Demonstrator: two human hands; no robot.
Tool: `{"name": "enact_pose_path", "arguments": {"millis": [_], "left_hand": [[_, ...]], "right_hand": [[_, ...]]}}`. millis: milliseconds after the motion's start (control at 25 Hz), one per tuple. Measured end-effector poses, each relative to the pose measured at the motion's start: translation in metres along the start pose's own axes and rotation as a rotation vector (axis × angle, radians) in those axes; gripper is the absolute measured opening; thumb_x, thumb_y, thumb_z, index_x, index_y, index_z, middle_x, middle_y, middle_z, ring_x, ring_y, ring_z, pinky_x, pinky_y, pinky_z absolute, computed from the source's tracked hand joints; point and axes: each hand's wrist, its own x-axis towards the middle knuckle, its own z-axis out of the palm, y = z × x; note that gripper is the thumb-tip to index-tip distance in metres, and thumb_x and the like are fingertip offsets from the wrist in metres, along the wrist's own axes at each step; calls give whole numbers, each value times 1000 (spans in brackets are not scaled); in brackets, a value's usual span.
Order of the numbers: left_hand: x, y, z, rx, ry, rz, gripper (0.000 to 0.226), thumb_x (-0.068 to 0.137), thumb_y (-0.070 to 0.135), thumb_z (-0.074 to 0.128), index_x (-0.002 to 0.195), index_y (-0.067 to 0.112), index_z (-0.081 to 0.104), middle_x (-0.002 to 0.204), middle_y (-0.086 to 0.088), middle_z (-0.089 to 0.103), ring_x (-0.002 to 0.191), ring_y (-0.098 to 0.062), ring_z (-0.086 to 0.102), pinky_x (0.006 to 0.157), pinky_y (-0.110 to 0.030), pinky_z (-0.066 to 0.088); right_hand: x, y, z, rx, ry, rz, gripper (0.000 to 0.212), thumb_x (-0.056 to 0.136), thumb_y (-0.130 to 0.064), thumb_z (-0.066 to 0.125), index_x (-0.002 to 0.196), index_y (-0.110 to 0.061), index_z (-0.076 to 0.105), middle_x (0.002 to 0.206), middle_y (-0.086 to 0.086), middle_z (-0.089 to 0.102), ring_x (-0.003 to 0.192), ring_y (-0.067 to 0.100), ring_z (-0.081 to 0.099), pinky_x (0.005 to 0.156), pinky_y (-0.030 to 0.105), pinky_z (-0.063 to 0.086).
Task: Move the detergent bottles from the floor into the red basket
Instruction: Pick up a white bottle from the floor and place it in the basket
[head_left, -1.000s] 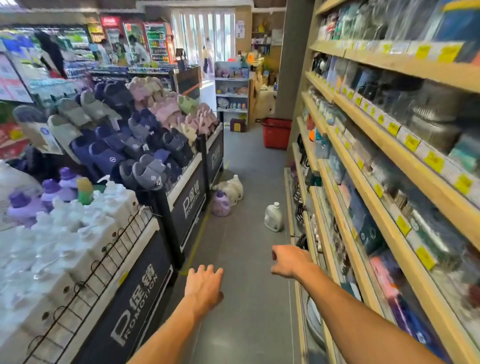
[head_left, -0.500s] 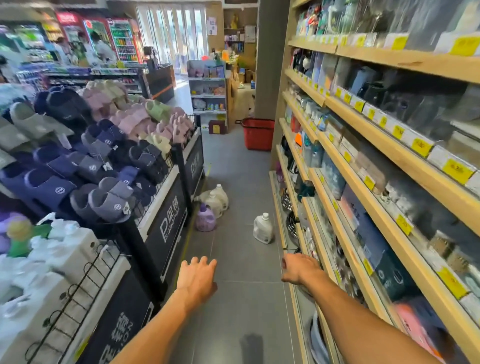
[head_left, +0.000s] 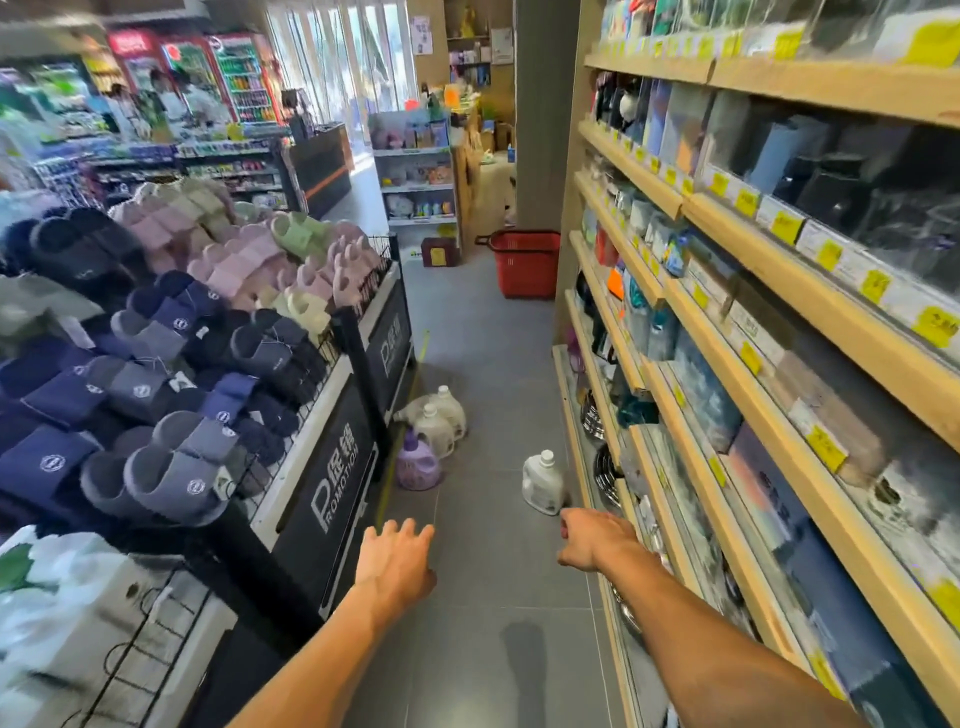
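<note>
The person had stepped closer: the white bottle (head_left: 543, 483) stood on the floor (head_left: 493, 587) just past the right grip (head_left: 592, 540) (loosely curled, empty). The left grip (head_left: 397, 561) was spread, empty. A pick-up looked near.

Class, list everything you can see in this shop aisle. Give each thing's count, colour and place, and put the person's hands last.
lone bottle: one, white, on the floor by the shelves
grouped bottles: at least two, white, on the floor by the stand
purple bottle: one, purple, on the floor just in front of the grouped bottles
basket: one, red, on the floor at the far end of the aisle
slippers: many, navy, grey, pink and green, on the stand
stand: one, black, left
shelves: several, wooden, right
left hand: one, fingers spread, empty
right hand: one, loosely curled, empty
</note>
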Motion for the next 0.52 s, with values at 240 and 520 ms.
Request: {"name": "enact_pose_path", "arguments": {"millis": [240,520], "left_hand": [[121,-15,-30,-15,37,67,55,94,40,57,144,23,42,138,-7,53,128,-33,50,101,-45,40],[259,-51,-38,-61,-12,137,54,94,41,57,143,23,44,142,-7,51,132,-32,47,105,-46,37]], "right_hand": [[91,-17,-46,-8,14,0,39,87,-40,68,123,-27,60,122,1,67,116,26,62,96,37,47],[183,-43,-80,-15,-56,54,42,88,-40,70,127,-30,58,123,1,67,115,26,63,97,37,50]]}}
